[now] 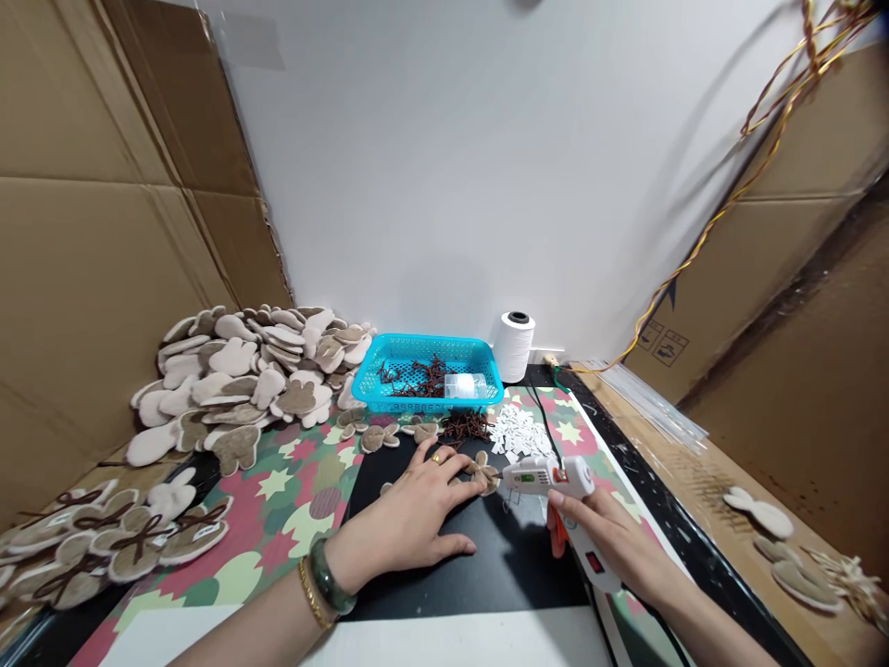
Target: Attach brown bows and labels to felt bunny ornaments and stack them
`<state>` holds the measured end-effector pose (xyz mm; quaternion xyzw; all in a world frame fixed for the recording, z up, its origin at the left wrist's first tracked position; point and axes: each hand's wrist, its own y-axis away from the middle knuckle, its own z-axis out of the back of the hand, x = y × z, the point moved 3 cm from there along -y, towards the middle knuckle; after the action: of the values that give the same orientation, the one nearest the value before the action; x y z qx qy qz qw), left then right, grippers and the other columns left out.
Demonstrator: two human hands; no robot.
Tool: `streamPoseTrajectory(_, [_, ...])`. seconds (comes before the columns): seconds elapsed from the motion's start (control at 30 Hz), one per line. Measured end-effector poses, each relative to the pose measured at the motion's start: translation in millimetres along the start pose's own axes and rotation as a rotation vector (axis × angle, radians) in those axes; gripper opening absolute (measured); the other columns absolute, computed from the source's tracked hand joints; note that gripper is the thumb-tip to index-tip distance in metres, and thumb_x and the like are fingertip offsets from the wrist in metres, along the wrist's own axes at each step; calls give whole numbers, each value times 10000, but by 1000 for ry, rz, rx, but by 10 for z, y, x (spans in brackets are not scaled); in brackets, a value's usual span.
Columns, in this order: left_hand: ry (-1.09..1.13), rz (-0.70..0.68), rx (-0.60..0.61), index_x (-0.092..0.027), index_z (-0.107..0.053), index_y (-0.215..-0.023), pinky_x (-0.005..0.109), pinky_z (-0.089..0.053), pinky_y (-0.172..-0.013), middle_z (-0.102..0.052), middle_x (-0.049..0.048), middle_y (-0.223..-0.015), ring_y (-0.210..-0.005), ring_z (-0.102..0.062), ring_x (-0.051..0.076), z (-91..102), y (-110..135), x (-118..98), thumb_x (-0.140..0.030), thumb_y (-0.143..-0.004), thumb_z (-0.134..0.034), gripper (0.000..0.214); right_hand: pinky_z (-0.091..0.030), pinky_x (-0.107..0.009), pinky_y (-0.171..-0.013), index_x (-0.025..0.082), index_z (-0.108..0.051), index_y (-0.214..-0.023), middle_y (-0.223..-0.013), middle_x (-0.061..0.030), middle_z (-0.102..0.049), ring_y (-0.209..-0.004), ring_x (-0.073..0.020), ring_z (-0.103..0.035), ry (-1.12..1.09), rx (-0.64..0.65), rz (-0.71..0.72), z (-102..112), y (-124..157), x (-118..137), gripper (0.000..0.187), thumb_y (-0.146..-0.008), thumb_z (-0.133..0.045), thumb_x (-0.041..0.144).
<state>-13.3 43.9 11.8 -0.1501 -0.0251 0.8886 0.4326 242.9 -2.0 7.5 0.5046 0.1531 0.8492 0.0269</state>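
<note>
My right hand (611,533) is wrapped round a white hot glue gun (548,475) with an orange trigger. Its nozzle points left, at a small brown fabric piece (484,472) with rounded lobes. My left hand (417,509) lies palm down with fingers spread on a black mat (486,584), its index fingertip at the edge of that piece. Beyond the left fingers, similar small pieces (381,437) lie in a row. Brown ribbon bows (467,426) and white labels (520,431) are heaped just past the fabric piece.
A blue basket (368,394) holds more brown bows and a clear container. Next to it stands a white thread cone (514,347). Plush shapes (243,380) pile up at the left, with bow-trimmed pieces (125,542) nearer. Cardboard walls (90,222) flank both sides; a cable (545,417) runs behind the gun.
</note>
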Motion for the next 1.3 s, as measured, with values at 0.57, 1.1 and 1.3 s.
streamPoseTrajectory(0.57, [12,-18,-15,-337,-555,-1406,668,-220,-1190,-591,90,-1368,-1314,-517,361,9,15,-4,-539,-825,-776,654,-399,-299,-646,191,-691,-731,-669,-30,-687,-686,-198,-579,-3,5,57,-4,-38,110,606,-920,-490,730])
streamPoseTrajectory(1.1, [3,-31,-39,-336,-559,-1407,652,-229,-1190,-597,88,-1354,-1286,-533,356,0,23,0,-544,-833,-763,643,-407,-313,-668,200,-681,-753,-699,-44,-689,-756,-230,-597,36,18,37,-54,-12,165,596,-909,-461,731])
streamPoseTrajectory(1.3, [-9,-28,-17,-326,-544,-1426,657,-223,-1193,-587,95,-1377,-1298,-527,358,3,26,-2,-533,-839,-763,660,-412,-306,-643,196,-680,-791,-703,-40,-683,-731,-223,-575,54,12,40,-68,-30,139,587,-915,-454,723])
